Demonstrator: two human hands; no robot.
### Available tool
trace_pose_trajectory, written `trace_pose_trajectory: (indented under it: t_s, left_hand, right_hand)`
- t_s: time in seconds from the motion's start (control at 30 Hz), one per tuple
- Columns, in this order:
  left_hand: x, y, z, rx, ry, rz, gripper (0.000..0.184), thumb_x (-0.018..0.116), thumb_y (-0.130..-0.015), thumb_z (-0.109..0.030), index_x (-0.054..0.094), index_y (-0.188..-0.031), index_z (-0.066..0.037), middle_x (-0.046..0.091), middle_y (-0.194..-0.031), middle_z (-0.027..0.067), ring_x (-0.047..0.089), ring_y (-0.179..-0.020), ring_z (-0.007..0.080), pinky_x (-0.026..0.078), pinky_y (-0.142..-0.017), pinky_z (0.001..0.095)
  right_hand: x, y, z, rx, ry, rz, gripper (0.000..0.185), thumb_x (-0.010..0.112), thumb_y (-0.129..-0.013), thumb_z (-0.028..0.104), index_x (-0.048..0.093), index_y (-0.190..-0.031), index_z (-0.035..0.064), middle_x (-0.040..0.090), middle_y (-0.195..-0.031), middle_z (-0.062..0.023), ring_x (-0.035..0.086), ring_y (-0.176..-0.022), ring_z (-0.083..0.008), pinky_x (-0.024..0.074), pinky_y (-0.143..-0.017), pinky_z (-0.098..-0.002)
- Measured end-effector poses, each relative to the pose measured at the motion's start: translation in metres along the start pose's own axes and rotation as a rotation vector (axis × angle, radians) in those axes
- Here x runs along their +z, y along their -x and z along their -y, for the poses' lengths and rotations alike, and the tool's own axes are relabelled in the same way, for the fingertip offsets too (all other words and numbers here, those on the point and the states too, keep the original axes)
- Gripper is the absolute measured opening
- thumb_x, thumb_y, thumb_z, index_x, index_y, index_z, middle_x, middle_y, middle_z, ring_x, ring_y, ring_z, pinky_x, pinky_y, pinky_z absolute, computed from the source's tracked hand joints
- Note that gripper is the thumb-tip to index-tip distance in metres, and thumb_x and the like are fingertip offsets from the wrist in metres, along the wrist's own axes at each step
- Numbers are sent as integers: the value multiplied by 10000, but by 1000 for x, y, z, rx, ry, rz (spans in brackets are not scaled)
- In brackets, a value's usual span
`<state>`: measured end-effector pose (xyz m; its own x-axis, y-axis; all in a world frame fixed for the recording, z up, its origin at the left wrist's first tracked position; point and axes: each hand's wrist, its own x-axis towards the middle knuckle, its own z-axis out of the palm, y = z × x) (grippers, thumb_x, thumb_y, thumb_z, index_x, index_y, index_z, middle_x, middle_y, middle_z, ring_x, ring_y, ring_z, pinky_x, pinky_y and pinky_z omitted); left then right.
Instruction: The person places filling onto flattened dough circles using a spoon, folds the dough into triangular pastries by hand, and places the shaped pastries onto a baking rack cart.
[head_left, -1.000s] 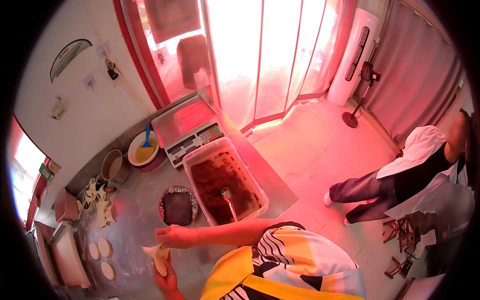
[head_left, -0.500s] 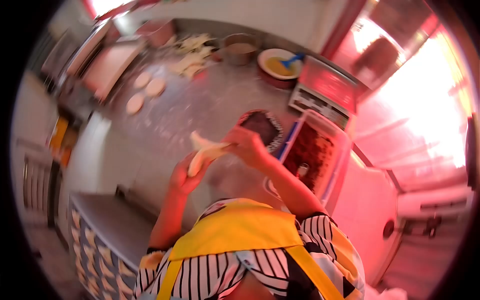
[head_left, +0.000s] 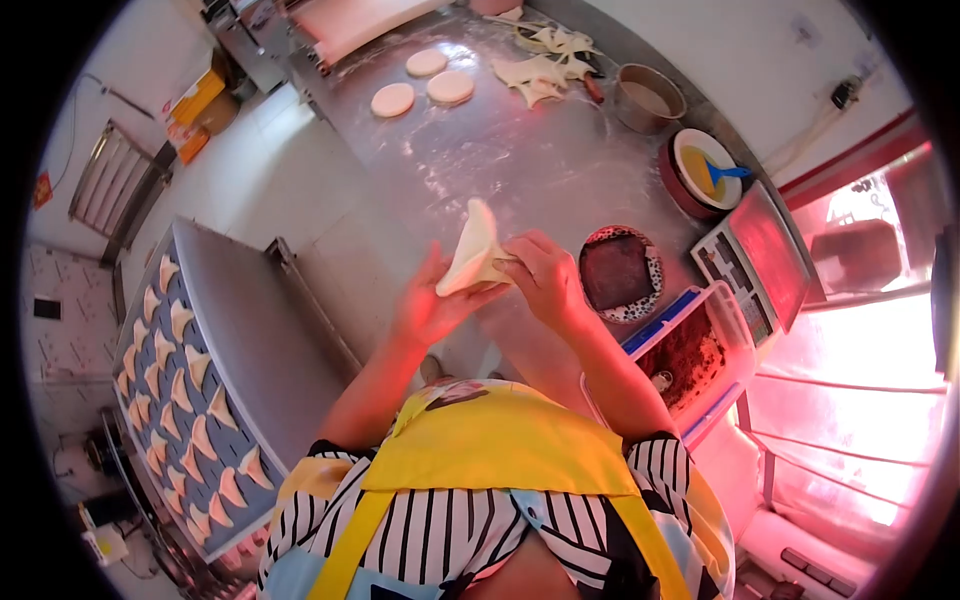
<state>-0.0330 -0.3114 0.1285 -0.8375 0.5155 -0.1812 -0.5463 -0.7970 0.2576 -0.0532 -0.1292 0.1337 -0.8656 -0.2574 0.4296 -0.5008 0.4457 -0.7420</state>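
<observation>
A pale piece of dough point(head_left: 470, 252), folded into a pointed three-cornered shape, is held in front of my yellow apron. My left hand point(head_left: 428, 308) cradles it from below and the left, its fingers bent around the underside. At the right corner, the fingers of my right hand point(head_left: 548, 278) pinch the dough together. To the right of that hand lies a round patterned tin point(head_left: 652, 303) with a dark surface inside. A clear plastic tub point(head_left: 738, 335) of dark reddish-brown crumbly filling point(head_left: 690, 362) stands beside my right forearm, with a small metal tool partly visible in it.
Flat dough rounds point(head_left: 450, 87) and dough scraps point(head_left: 540, 75) lie on the floured metal table point(head_left: 440, 150). Behind are a metal pan point(head_left: 648, 100), a bowl of yellow liquid with a blue brush point(head_left: 728, 172), and a scale point(head_left: 765, 255). Lower left, a tray holds several shaped pastries point(head_left: 200, 435).
The view has swung left, bringing the pastry tray fully into sight. Between my hands, the dough has gone from a loose, flopping strip to an upright, pointed fold. Both hands still hold it.
</observation>
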Motion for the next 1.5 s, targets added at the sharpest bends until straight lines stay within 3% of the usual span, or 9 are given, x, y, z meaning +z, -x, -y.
trace_pose_trajectory:
  t_s: [0.3,0.57,0.8,0.9,1.0,1.1,1.17,1.2,1.5]
  left_hand:
    - [-32,13,-19,130,-80,-171,391,397,-988,-222,387,-1261,57,484,-1228,160,482,-1159,272,389,-1038,443]
    - [-61,-5,-73,15,-96,-58,389,406,-982,-202,398,-1263,67,486,-1245,156,473,-1178,273,383,-1048,429]
    - [-104,-48,-89,-170,-480,-195,434,481,-961,-252,395,-1314,-14,500,-1227,114,507,-1136,225,458,-956,376]
    - [-120,-70,-82,-63,-837,-123,434,501,-951,-275,428,-1308,-39,494,-1236,77,501,-1126,177,462,-937,347]
    - [-156,-105,-52,205,-1482,-35,299,491,-933,-279,535,-1122,-51,527,-941,40,512,-870,142,457,-736,337]
    - [-190,-132,-25,219,-1777,-234,273,480,-915,-283,641,-937,-64,560,-647,3,523,-615,106,452,-536,327]
    - [-189,-139,-18,78,-1805,-448,244,462,-859,-241,640,-888,-76,632,-704,105,625,-661,236,491,-563,388]
    - [-181,-135,-21,154,-2130,-377,209,479,-815,-192,645,-884,-85,664,-755,137,664,-706,309,513,-587,406]
    - [-210,-133,-11,262,-2244,-424,139,532,-774,-167,648,-751,-94,675,-745,119,666,-692,299,505,-548,447]
  right_hand:
    - [57,-27,-13,-184,-66,7,161,703,-691,34,624,-828,0,585,-831,-119,575,-747,-271,479,-642,-329]
    - [84,-53,-24,-23,46,85,315,691,-729,62,624,-1035,27,615,-873,-113,585,-755,-242,477,-685,-313]
    - [108,-41,-75,575,-160,255,216,646,-787,132,653,-982,39,590,-886,-114,578,-758,-223,458,-674,-289]
    - [109,-36,-100,376,-37,60,185,643,-792,125,670,-956,43,607,-924,-112,587,-745,-219,465,-676,-293]
    - [100,-33,-125,178,112,-73,180,618,-806,96,670,-971,46,618,-972,-121,603,-831,-250,478,-720,-308]
    - [103,-20,-173,102,305,55,242,591,-830,129,639,-1054,53,603,-1027,-138,583,-940,-308,478,-795,-379]
    - [100,6,-210,182,387,194,273,604,-820,169,609,-1060,40,589,-1010,-160,565,-922,-346,467,-787,-403]
    - [98,10,-214,258,391,198,261,609,-814,176,606,-1031,31,584,-982,-166,558,-894,-356,461,-768,-410]
    - [90,0,-186,208,298,244,155,616,-773,128,551,-813,-7,528,-780,-153,515,-720,-327,422,-649,-409]
